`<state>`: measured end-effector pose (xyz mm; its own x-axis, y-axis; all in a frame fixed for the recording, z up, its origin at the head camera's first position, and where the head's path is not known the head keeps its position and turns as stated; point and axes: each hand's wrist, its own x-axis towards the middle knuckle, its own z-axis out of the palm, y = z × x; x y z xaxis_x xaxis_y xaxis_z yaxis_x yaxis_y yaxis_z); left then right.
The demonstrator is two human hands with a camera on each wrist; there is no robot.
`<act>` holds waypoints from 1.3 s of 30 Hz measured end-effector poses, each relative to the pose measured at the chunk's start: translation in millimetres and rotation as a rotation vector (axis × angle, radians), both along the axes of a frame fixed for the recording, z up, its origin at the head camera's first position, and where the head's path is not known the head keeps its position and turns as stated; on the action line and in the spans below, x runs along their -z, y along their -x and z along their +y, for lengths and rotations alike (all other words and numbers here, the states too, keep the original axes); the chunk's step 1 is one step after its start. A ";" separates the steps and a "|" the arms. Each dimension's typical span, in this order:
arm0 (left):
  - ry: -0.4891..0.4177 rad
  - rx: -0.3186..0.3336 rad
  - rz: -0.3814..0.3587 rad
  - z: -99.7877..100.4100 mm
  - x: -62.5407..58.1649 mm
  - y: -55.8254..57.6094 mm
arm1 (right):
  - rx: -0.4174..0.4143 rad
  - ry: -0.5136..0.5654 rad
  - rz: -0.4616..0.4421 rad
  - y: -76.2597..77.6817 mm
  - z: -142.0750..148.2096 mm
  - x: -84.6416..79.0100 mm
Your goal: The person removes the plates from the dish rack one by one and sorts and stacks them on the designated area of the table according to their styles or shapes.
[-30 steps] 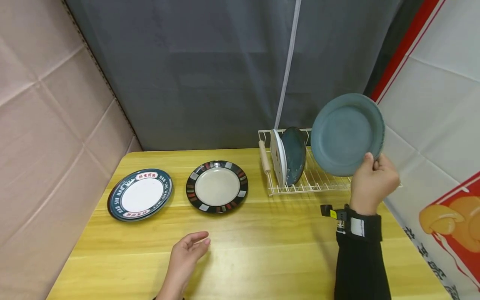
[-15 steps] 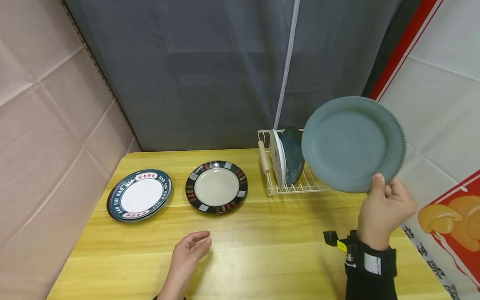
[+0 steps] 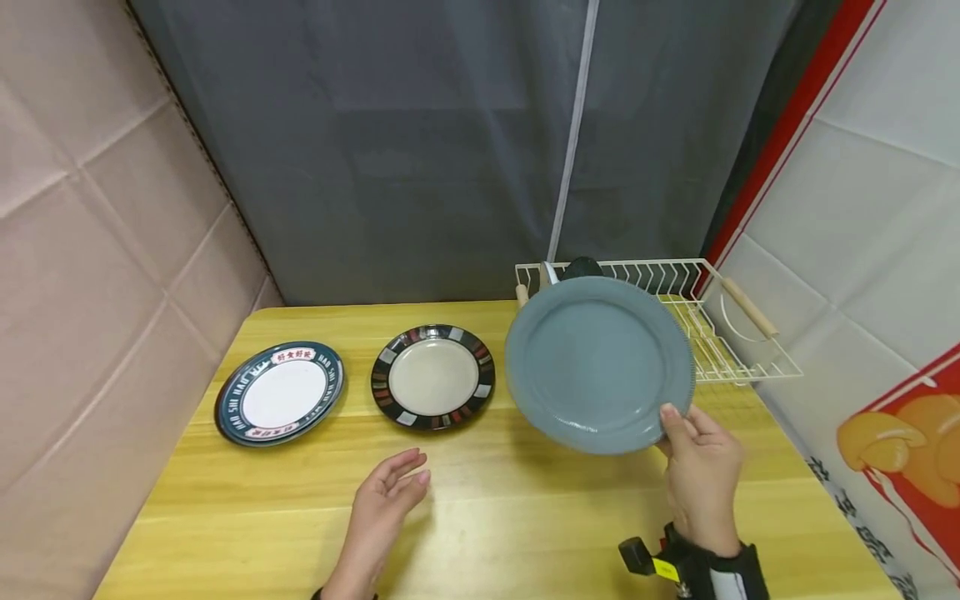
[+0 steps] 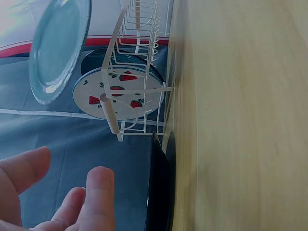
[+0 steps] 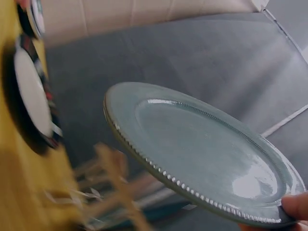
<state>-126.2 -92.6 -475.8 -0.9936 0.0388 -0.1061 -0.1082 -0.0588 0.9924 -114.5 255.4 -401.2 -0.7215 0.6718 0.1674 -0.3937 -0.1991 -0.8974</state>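
My right hand [image 3: 701,475] pinches the lower right rim of a blue-grey plate [image 3: 600,362], thumb on its upper face. The plate is off the table, tilted, in front of a white wire dish rack [image 3: 720,333]. A beaded edge runs round the plate [image 5: 202,149] in the right wrist view. My left hand [image 3: 382,512] hovers over the table with fingers loosely bent and holds nothing. Nearest to it lies a plate with a dark patterned rim [image 3: 433,377]. In the left wrist view a strawberry-patterned plate [image 4: 118,94] and a dark plate [image 4: 94,60] stand in the rack.
A plate with a dark blue lettered rim [image 3: 281,393] lies at the left of the wooden table [image 3: 480,542]. Grey cloth [image 3: 412,150] hangs behind; pale panels stand at both sides. The rack's wooden handle [image 3: 750,308] is at its right end.
My right hand has brought the blue-grey plate away from the rack, to the left and nearer, so it now covers much of the standing plates. The left hand has barely moved.
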 end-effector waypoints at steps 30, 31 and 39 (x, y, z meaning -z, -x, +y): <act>-0.142 0.157 0.070 20.9 -2.5 -11.9 | -0.455 -0.011 -0.367 -15.9 -46.1 60.0; -0.140 0.151 0.073 20.7 -2.2 -12.2 | -0.456 -0.009 -0.368 -16.0 -46.3 60.3; -0.154 0.117 0.019 17.0 -2.3 -12.1 | -0.470 -0.031 -0.384 -14.7 -50.7 62.7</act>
